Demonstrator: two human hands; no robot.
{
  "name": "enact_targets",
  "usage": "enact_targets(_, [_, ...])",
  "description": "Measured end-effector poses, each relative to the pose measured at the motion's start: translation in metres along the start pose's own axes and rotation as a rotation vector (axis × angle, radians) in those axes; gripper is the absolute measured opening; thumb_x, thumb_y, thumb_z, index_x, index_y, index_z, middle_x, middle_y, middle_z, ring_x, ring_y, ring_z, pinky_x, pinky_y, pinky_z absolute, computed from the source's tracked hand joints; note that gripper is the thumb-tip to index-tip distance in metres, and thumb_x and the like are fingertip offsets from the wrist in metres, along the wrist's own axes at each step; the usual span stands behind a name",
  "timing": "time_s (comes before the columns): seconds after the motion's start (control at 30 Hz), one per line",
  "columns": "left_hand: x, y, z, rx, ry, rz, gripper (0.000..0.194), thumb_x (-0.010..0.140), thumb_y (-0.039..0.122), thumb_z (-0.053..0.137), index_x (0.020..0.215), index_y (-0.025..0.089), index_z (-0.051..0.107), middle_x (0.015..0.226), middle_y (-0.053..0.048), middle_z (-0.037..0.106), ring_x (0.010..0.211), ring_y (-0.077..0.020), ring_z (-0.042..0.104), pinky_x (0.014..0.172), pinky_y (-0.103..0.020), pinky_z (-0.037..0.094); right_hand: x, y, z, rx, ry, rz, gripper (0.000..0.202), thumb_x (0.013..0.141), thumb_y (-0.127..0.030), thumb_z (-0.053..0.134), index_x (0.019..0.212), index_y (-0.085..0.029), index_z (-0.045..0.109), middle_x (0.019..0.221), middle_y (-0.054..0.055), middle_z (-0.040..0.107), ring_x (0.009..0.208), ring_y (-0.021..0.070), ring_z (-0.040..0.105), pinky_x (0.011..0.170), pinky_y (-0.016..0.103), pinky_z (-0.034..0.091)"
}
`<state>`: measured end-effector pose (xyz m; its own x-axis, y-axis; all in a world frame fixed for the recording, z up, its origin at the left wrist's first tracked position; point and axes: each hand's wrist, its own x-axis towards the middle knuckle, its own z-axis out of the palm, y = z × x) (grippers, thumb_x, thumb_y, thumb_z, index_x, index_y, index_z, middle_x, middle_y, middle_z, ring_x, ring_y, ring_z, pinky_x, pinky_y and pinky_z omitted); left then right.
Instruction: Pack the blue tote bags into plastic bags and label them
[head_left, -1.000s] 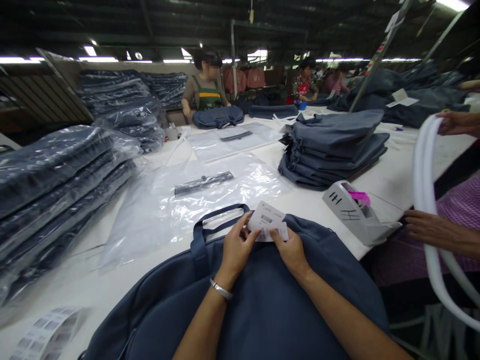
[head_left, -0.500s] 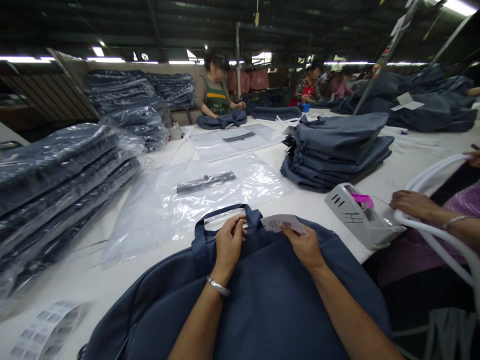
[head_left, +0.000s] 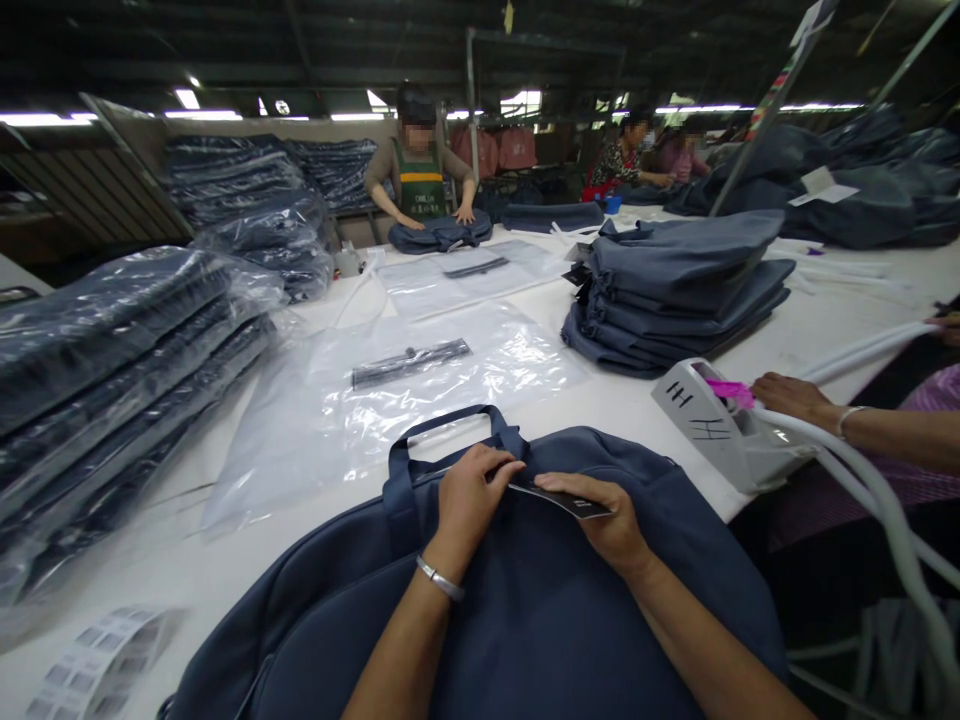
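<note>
A large navy blue bag [head_left: 540, 610] lies in front of me, its carry handle [head_left: 400, 475] standing up along the far edge. My right hand [head_left: 616, 525] grips a hang tag [head_left: 576, 504] between thumb and fingers, the tag's black printed side facing up. Just left of it, my left hand [head_left: 472, 498] is pinched closed at the tag's end, beside the base of the handle. What sits between those left fingertips is too small to make out.
Clear plastic bags [head_left: 315, 420] lie flat beyond the bag. Wrapped bags [head_left: 112, 340] are piled left, unwrapped ones [head_left: 675, 290] right. A label strip [head_left: 94, 660] lies front left. At right, a co-worker's hand [head_left: 795, 397] is by a grey dispenser [head_left: 701, 425] and white tubing. Others work behind.
My right hand has turned the tag from its pale side to its black side and lowered it. My left hand has moved right toward it. The co-worker's hand has reached the dispenser.
</note>
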<state>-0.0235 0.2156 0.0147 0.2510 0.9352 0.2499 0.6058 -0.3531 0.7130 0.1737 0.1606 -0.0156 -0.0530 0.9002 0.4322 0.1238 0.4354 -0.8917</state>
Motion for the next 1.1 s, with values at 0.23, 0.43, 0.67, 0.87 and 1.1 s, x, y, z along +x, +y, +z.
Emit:
enact_targets(0.23, [-0.003,0.005,-0.004,0.021,0.036,0.107,0.020,0.088,0.042,0.061,0.084,0.025,0.070,0.087,-0.001,0.065,0.075,-0.0143,0.060,0.070,-0.026,0.043,-0.002,-0.002,0.002,-0.010,-0.075,-0.106,0.032,0.093,-0.045,0.054,0.105,-0.024,0.075,0.108,0.008,0.074,0.104,0.0265,0.068,0.097,0.044,0.053])
enact_targets(0.43, [-0.001,0.003,-0.003,0.110,-0.038,0.151,0.021,0.091,0.042,0.056,0.091,0.027,0.070,0.093,-0.001,0.067,0.082,-0.0149,0.063,0.072,-0.025,0.042,-0.003,0.001,0.004,-0.048,-0.113,-0.175,0.024,0.094,-0.031,0.055,0.110,-0.026,0.073,0.111,0.006,0.073,0.107,0.0245,0.067,0.099,0.044,0.052])
enact_targets(0.67, [-0.002,0.002,0.000,0.238,-0.040,0.120,0.020,0.091,0.039,0.057,0.099,0.026,0.070,0.097,-0.003,0.069,0.082,-0.0170,0.065,0.069,-0.025,0.042,-0.002,-0.003,0.003,-0.101,-0.178,-0.280,0.027,0.095,-0.033,0.055,0.115,-0.026,0.070,0.113,0.006,0.072,0.107,0.0233,0.067,0.101,0.042,0.050])
enact_targets(0.87, [0.005,-0.006,0.002,0.067,-0.110,-0.011,0.009,0.081,0.031,0.070,0.084,0.023,0.074,0.085,-0.003,0.072,0.078,-0.0182,0.065,0.075,-0.028,0.045,-0.001,-0.002,0.006,-0.081,-0.192,-0.329,0.026,0.094,-0.029,0.057,0.115,-0.023,0.070,0.110,0.008,0.073,0.105,0.0229,0.068,0.098,0.040,0.052])
enact_targets(1.1, [0.006,-0.010,0.001,-0.432,-0.198,-0.310,0.027,0.080,0.043,0.067,0.079,0.016,0.068,0.060,0.001,0.062,0.055,-0.0124,0.055,0.057,-0.023,0.040,-0.002,0.000,0.006,-0.052,-0.173,-0.287,0.028,0.094,-0.034,0.056,0.116,-0.024,0.070,0.112,0.009,0.072,0.107,0.0247,0.067,0.098,0.043,0.051])
